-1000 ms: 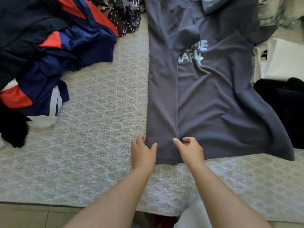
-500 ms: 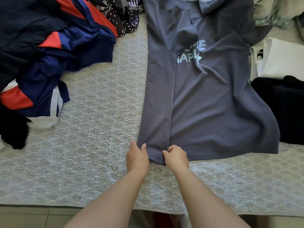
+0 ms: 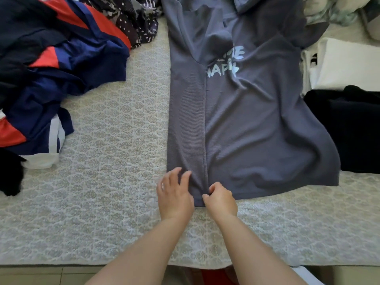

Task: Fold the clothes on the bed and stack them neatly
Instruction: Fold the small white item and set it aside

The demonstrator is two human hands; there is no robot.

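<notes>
A grey T-shirt (image 3: 257,124) with pale lettering lies spread on the patterned bedspread (image 3: 115,145), its left third folded over along a straight lengthwise edge. At the shirt's near hem, my left hand (image 3: 174,194) rests with spread fingers on the folded strip's corner. My right hand (image 3: 221,199) has curled fingers that pinch the hem right beside the fold line. Both forearms reach in from the bottom of the view.
A heap of navy, red and white clothes (image 3: 53,79) covers the left of the bed, with dotted dark fabric (image 3: 135,19) behind it. On the right lie a folded white item (image 3: 345,64) and dark folded clothes (image 3: 353,128). The bed's near edge (image 3: 82,264) runs along the bottom.
Both hands drew the shirt's hem a little toward me and leftward, then settled at the fold. The right side of the shirt pulled in, and my left fingers spread onto the folded strip.
</notes>
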